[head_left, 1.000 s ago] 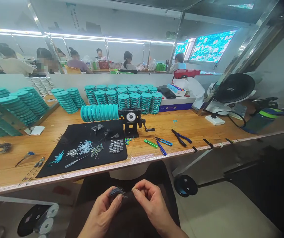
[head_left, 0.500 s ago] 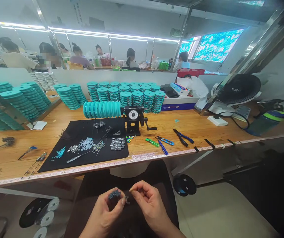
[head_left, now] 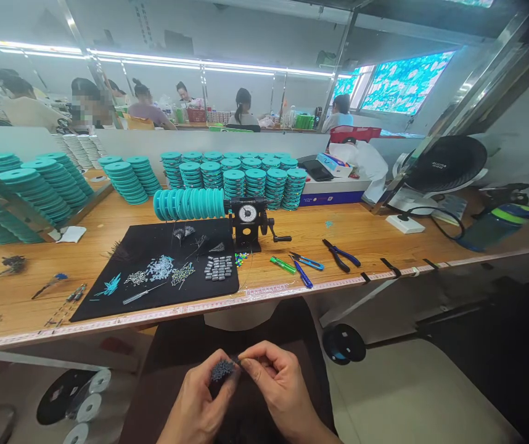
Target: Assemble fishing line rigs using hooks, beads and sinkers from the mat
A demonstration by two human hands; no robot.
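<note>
Low over my lap, my left hand (head_left: 202, 394) is closed around a bundle of small dark blue-grey pieces (head_left: 222, 370), clustered like a brush head. My right hand (head_left: 274, 376) is pinched, thumb against forefinger, close beside the left fingertips. A small dark bit shows between the two hands; what the right fingers hold is too small to name. Beyond them on the table lies a black mat (head_left: 153, 296) with piles of tiny clear pieces (head_left: 160, 268), silvery metal bits (head_left: 182, 274), grey cylinders (head_left: 218, 267) and teal sticks (head_left: 112, 284).
A hand-cranked winder (head_left: 248, 222) carrying teal spools (head_left: 190, 204) stands behind the mat. Stacks of teal spools (head_left: 234, 185) line the back. Pliers (head_left: 338, 254), blue snips (head_left: 308, 262) and a green-handled tool (head_left: 283, 265) lie right. Several people sit beyond the partition.
My right fingertips have come in against the left hand's, closing the gap between them. The left hand has shifted slightly right and turned, with the bundle in it.
</note>
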